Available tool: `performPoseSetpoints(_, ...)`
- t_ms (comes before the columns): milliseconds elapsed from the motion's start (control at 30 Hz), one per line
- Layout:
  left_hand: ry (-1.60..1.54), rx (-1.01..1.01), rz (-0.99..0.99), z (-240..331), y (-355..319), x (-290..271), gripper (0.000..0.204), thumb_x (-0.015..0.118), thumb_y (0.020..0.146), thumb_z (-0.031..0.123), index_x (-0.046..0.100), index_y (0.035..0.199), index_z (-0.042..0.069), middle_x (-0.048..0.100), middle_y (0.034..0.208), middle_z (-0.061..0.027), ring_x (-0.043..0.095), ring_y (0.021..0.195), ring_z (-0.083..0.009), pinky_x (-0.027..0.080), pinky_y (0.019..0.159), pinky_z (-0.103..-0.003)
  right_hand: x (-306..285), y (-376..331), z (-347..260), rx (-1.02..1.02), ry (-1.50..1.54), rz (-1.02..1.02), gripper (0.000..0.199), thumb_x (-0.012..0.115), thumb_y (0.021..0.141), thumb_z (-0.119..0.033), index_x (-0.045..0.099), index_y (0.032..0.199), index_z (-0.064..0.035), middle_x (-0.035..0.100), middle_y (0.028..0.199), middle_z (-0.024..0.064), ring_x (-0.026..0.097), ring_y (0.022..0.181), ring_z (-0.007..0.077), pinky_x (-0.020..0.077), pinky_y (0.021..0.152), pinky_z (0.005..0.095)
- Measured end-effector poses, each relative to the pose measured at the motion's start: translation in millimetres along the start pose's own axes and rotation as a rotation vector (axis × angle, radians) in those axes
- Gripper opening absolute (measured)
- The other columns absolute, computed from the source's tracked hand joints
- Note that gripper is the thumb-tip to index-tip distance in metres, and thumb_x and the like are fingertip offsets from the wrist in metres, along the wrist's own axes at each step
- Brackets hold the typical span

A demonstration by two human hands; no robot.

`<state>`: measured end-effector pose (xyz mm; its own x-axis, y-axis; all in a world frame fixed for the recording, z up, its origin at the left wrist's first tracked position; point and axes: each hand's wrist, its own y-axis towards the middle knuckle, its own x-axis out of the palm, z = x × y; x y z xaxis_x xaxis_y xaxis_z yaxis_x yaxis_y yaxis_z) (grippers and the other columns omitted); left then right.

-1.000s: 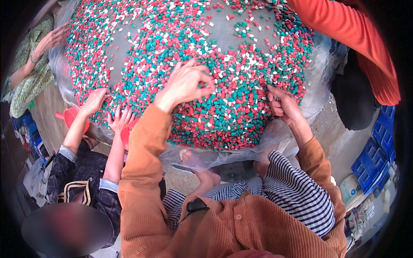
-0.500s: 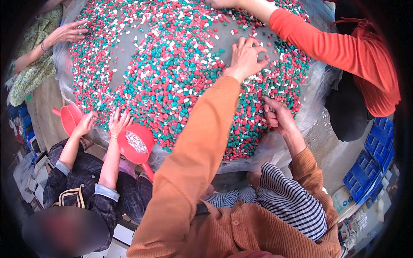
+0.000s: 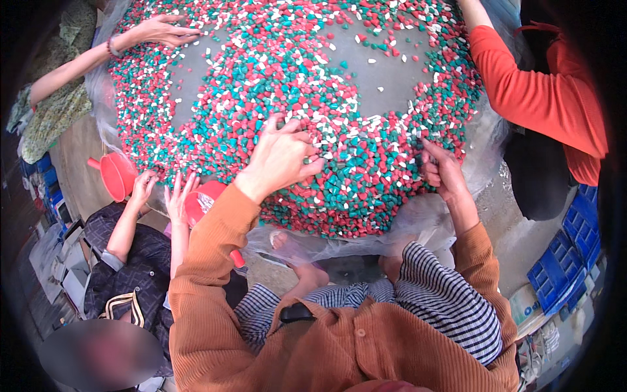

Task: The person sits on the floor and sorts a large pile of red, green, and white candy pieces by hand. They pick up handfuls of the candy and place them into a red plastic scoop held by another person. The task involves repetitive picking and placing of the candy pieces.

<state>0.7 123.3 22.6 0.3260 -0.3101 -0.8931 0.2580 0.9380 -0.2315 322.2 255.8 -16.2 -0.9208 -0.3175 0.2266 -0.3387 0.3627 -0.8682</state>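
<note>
A wide heap of small red, green and white pieces [image 3: 353, 173] covers a grey surface. My left hand [image 3: 281, 157] lies over the near middle of the heap, palm down, its fingers apart and bent into the pieces; no piece shows in its grip. At the heap's right side is my right hand [image 3: 444, 171]. Its index finger reaches out over the pieces while the other fingers curl toward the palm. Whatever they hold, if anything, is hidden.
Clear plastic sheeting [image 3: 418, 219] rims the heap. Co-workers reach in: a bare hand [image 3: 166, 31] far left, two hands near left by red scoops [image 3: 117, 178], and a red sleeve [image 3: 535, 98] at right. Blue plastic trays [image 3: 555, 274] lie lower right.
My left hand has drawn back toward me and to the left. My right hand has shifted slightly right. The far-left hand reaches further in, and the red-sleeved arm has pulled back right.
</note>
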Motion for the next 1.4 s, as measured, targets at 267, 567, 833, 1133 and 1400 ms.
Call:
performPoseSetpoints(267, -0.247, -0.123, 0.183, 25, 59, 16, 0.017, 0.075, 0.075, 0.025, 0.073, 0.085, 0.011, 0.061, 0.094, -0.0024, 0.056, 0.098, -0.0225, 0.043, 0.083, -0.041, 26, 8, -5, -0.784, -0.802, 0.183, 0.022, 0.071, 0.088, -0.022, 0.068, 0.084, -0.0007, 0.064, 0.069, 0.0045, 0.059, 0.063, 0.0103, 0.0463, 0.060, 0.0270)
performPoseSetpoints(567, -0.066, -0.289, 0.247, 56, 107, 71, 0.017, 0.074, 0.070, 0.016, 0.067, 0.085, 0.008, 0.057, 0.096, -0.0070, 0.052, 0.102, -0.0258, 0.042, 0.083, -0.044, 39, 22, -24, -0.720, -0.786, 0.111, 0.018, 0.070, 0.088, -0.020, 0.070, 0.091, -0.0025, 0.066, 0.066, 0.0061, 0.061, 0.056, 0.0103, 0.0488, 0.054, 0.0281)
performPoseSetpoints(833, -0.858, -0.378, 0.321, 75, 90, 36, 0.015, 0.073, 0.079, 0.014, 0.063, 0.083, 0.005, 0.066, 0.079, -0.0037, 0.061, 0.074, -0.0135, 0.048, 0.062, -0.032, 40, 17, -11, -0.530, -0.513, -0.003, 0.035, 0.073, 0.087, -0.025, 0.070, 0.114, -0.0030, 0.070, 0.086, 0.0036, 0.059, 0.067, 0.0059, 0.0476, 0.058, 0.0223)
performPoseSetpoints(1133, -0.776, -0.273, 0.516, 44, 90, 19, 0.013, 0.071, 0.083, 0.014, 0.072, 0.094, 0.006, 0.072, 0.096, -0.0074, 0.066, 0.096, -0.0214, 0.048, 0.090, -0.036, 28, 4, -14, -0.381, -0.071, -0.112, 0.015, 0.063, 0.093, -0.018, 0.065, 0.083, -0.0057, 0.052, 0.060, -0.0052, 0.040, 0.049, 0.0015, 0.0287, 0.043, 0.0184)
performPoseSetpoints(1400, -0.073, -0.258, 0.787, 14, 198, 64, 0.015, 0.069, 0.082, 0.030, 0.075, 0.093, 0.022, 0.066, 0.105, 0.0027, 0.054, 0.107, -0.0204, 0.035, 0.095, -0.050, 18, -10, -10, -0.220, -0.025, -0.164, 0.021, 0.051, 0.100, -0.021, 0.056, 0.084, -0.0085, 0.049, 0.061, -0.0024, 0.034, 0.043, 0.0046, 0.0232, 0.036, 0.0194)
